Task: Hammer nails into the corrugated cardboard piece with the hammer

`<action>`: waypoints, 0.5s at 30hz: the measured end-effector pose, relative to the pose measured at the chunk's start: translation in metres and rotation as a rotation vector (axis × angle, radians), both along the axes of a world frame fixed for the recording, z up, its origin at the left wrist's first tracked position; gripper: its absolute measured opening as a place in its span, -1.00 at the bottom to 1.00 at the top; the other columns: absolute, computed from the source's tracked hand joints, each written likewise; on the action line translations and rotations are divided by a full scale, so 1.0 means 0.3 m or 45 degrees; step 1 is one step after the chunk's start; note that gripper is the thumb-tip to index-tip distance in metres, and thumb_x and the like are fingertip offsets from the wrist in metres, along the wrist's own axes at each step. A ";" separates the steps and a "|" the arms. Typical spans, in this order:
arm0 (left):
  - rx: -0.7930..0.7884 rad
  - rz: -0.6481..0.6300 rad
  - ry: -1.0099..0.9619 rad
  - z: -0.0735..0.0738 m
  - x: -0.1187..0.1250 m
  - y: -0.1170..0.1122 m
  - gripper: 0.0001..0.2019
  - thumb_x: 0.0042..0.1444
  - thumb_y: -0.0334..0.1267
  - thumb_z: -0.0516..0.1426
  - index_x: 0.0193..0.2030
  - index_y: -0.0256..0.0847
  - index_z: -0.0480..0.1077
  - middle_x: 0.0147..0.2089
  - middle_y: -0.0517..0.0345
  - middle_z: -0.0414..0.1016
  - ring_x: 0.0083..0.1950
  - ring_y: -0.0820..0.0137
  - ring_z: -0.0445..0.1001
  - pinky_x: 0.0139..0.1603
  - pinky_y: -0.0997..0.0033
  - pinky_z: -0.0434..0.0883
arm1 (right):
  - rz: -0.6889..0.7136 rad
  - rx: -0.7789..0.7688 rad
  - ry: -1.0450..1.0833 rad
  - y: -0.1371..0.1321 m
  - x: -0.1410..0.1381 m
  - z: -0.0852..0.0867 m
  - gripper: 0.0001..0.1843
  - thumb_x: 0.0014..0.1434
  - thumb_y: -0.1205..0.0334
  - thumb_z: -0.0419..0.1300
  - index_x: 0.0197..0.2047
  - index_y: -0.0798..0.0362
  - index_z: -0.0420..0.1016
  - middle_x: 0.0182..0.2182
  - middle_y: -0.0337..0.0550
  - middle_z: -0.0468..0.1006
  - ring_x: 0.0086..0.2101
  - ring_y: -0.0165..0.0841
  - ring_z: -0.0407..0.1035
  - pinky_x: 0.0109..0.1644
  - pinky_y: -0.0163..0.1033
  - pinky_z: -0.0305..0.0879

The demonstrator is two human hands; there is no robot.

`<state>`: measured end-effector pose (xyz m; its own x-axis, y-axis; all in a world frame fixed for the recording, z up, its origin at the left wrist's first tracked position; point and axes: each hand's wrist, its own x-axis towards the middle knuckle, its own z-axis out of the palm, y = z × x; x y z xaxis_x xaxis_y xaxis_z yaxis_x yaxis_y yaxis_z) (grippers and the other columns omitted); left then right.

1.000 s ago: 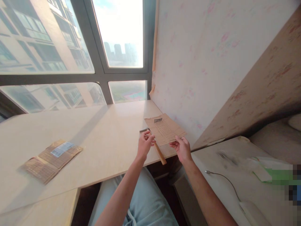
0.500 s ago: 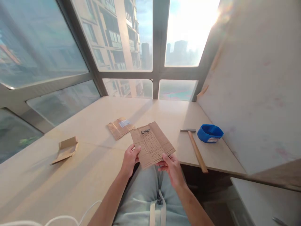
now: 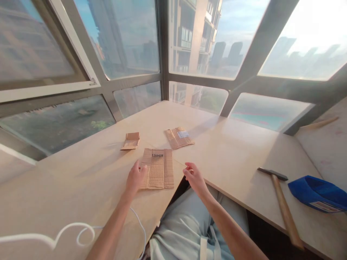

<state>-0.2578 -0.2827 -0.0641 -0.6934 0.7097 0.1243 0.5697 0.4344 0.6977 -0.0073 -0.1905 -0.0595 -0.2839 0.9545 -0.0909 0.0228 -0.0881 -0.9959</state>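
A perforated piece of cardboard (image 3: 158,169) with a short row of dark nails stuck near its far end lies flat on the pale wooden desk (image 3: 233,159). My left hand (image 3: 136,177) rests on its left edge, fingers curled against the cardboard. My right hand (image 3: 193,176) hovers just right of it, off the cardboard, with thumb and fingers pinched loosely together; whether anything is in the pinch I cannot make out.
Two more cardboard pieces lie further back, a small folded one (image 3: 131,141) and one with a label (image 3: 179,137). A hammer (image 3: 282,204) and a blue tray (image 3: 317,193) sit at the right. A white cable (image 3: 81,231) curls at the near left. Windows surround the desk.
The view swung left. The perforated cardboard went from being held up in both hands to lying flat on the desk. My right hand has let go of it.
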 end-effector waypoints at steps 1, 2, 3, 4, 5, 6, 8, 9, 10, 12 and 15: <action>0.017 0.005 0.207 -0.011 -0.007 -0.002 -0.60 0.14 -0.20 0.08 0.09 -0.31 0.37 -0.01 -0.26 0.52 0.06 0.02 0.48 0.09 0.00 0.40 | 0.063 0.104 -0.090 0.019 -0.029 0.010 -0.70 0.03 0.21 0.22 -0.12 0.05 0.45 -0.40 -0.31 0.43 -0.53 -0.47 0.28 -0.41 -0.33 0.32; 0.038 -0.012 0.376 -0.023 -0.010 -0.002 -0.60 0.16 -0.20 0.06 0.10 -0.34 0.37 0.04 -0.31 0.49 0.12 0.00 0.44 0.13 -0.04 0.37 | 0.147 0.250 -0.225 0.036 -0.059 0.021 -0.71 0.08 0.23 0.18 -0.09 0.06 0.44 -0.34 -0.25 0.45 -0.51 -0.46 0.29 -0.35 -0.29 0.34; 0.059 -0.046 0.501 -0.036 -0.010 0.000 -0.60 0.18 -0.20 0.05 0.10 -0.35 0.37 0.08 -0.34 0.46 0.16 0.00 0.41 0.16 -0.05 0.35 | 0.239 0.401 -0.370 0.051 -0.091 0.032 -0.72 0.13 0.25 0.14 -0.07 0.08 0.44 -0.29 -0.19 0.46 -0.48 -0.44 0.31 -0.29 -0.24 0.35; 0.069 -0.090 0.581 -0.052 -0.009 0.003 -0.61 0.20 -0.21 0.04 0.10 -0.37 0.37 0.11 -0.35 0.43 0.18 0.01 0.39 0.17 -0.04 0.35 | 0.326 0.540 -0.505 0.064 -0.125 0.044 -0.72 0.16 0.27 0.10 -0.05 0.09 0.43 -0.24 -0.14 0.46 -0.44 -0.41 0.33 -0.23 -0.20 0.35; 0.071 -0.124 0.628 -0.069 -0.006 0.007 -0.60 0.21 -0.20 0.03 0.11 -0.37 0.37 0.13 -0.36 0.42 0.20 0.01 0.38 0.17 -0.03 0.35 | 0.393 0.634 -0.596 0.076 -0.161 0.054 -0.73 0.17 0.30 0.09 -0.05 0.10 0.43 -0.21 -0.10 0.46 -0.41 -0.38 0.35 -0.18 -0.17 0.34; 0.068 -0.151 0.652 -0.088 -0.003 0.012 -0.60 0.22 -0.20 0.03 0.12 -0.38 0.36 0.16 -0.36 0.40 0.22 0.01 0.36 0.17 -0.02 0.36 | 0.435 0.675 -0.637 0.086 -0.197 0.062 -0.74 0.16 0.33 0.10 -0.06 0.11 0.43 -0.20 -0.08 0.46 -0.37 -0.35 0.37 -0.14 -0.14 0.33; 0.075 -0.196 0.671 -0.124 0.004 0.022 -0.59 0.24 -0.19 0.02 0.14 -0.39 0.34 0.21 -0.36 0.36 0.27 0.01 0.32 0.20 0.01 0.34 | 0.492 0.741 -0.697 0.105 -0.270 0.072 -0.76 0.16 0.38 0.11 -0.08 0.10 0.44 -0.17 -0.04 0.46 -0.27 -0.28 0.39 -0.09 -0.14 0.31; 0.084 -0.222 0.675 -0.139 0.008 0.025 -0.59 0.24 -0.20 0.02 0.15 -0.39 0.34 0.22 -0.36 0.35 0.30 0.02 0.30 0.22 0.02 0.33 | 0.522 0.823 -0.776 0.114 -0.305 0.074 -0.77 0.18 0.39 0.11 -0.08 0.11 0.43 -0.16 -0.03 0.46 -0.22 -0.25 0.39 -0.08 -0.15 0.30; 0.088 -0.249 0.679 -0.151 0.013 0.028 -0.59 0.25 -0.21 0.01 0.15 -0.41 0.34 0.23 -0.37 0.35 0.32 0.02 0.28 0.24 0.03 0.31 | 0.550 0.939 -0.893 0.123 -0.340 0.073 -0.79 0.21 0.38 0.11 -0.08 0.11 0.43 -0.16 0.00 0.45 -0.18 -0.22 0.38 -0.08 -0.15 0.30; 0.079 -0.304 0.687 -0.164 0.021 0.031 -0.61 0.27 -0.22 0.00 0.14 -0.41 0.36 0.24 -0.37 0.35 0.33 0.02 0.26 0.27 0.03 0.27 | 0.590 1.154 -1.127 0.142 -0.402 0.067 -0.82 0.26 0.31 0.12 -0.07 0.13 0.42 -0.16 0.04 0.45 -0.13 -0.16 0.37 -0.09 -0.14 0.31; 0.018 -0.368 0.717 -0.160 0.033 0.028 -0.61 0.30 -0.27 -0.06 0.17 -0.33 0.37 0.27 -0.29 0.34 0.33 0.05 0.26 0.30 -0.03 0.20 | 0.669 1.320 -1.286 0.172 -0.474 0.047 -0.71 0.30 0.12 0.14 -0.04 0.16 0.41 -0.16 0.10 0.45 -0.13 -0.07 0.37 -0.13 -0.07 0.34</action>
